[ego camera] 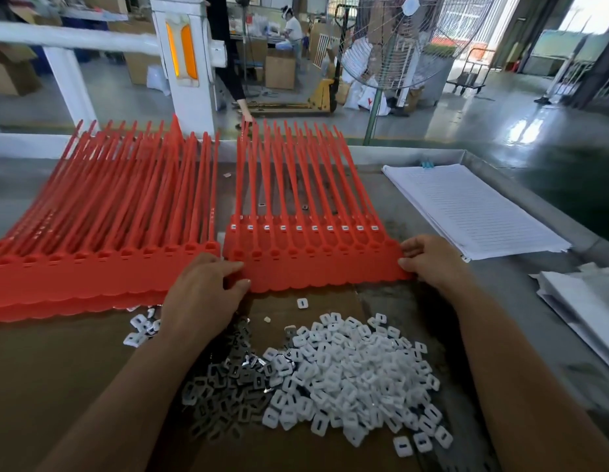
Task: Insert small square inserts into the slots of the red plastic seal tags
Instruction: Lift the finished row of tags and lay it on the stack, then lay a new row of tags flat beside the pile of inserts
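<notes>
While two sets of red seal tags lie side by side on the grey table (pixel 507 281), the larger, a layered stack (pixel 92 267), sits left. Just right of it lies one strip of ten tags (pixel 316 267), ten white inserts (pixel 299 228) filling its slots. One sheaf of lined paper (pixel 466 206) rests far right. Nearer, one white insert heap (pixel 347 369) touches one darker heap (pixel 228 386). The left hand (pixel 204 294) pinches the strip's near left corner; the right hand (pixel 429 258) grips its right edge.
</notes>
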Demonstrator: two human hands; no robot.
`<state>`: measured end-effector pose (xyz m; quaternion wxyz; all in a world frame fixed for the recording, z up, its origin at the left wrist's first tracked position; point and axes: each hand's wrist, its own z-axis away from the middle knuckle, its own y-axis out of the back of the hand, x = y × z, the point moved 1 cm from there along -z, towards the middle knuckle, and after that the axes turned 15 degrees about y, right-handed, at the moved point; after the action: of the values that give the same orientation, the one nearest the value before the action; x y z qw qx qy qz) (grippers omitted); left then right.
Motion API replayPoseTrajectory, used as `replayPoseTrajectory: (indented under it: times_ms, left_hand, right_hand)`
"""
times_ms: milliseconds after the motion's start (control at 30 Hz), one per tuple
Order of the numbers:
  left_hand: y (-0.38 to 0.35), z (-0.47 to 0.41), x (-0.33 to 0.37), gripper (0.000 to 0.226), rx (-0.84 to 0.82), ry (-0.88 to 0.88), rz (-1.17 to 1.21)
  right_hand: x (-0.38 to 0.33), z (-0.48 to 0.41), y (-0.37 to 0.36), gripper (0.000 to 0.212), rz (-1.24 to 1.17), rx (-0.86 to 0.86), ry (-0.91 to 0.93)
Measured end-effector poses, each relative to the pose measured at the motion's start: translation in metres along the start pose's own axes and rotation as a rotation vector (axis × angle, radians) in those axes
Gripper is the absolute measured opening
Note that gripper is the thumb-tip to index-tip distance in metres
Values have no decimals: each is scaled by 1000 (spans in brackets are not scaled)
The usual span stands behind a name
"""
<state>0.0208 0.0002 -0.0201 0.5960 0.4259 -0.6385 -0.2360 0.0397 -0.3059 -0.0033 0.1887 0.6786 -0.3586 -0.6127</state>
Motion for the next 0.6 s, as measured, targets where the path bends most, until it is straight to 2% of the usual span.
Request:
replayPoseTrajectory:
  times_ms: [233,333,400,467,600]
  left_hand:
    - [2,-2,-2,27,-31,-48,1]
    - [3,-2,-1,25,-80,-88,-35]
    - [3,-2,0,26,-97,-128,-68]
    - [4,-3,0,26,-102,-152,-77]
    - [5,-4,0,26,-109,-137,-71]
  right_hand:
    - [3,-3,-1,33,205,-10,51]
    - [-8,-1,0,25,241,63,135]
    - [-25,4,-2,17,159,76,230]
    - [-49,12,-8,14,28,-1,357]
    - [-99,45,-31,10,-13,-358,600]
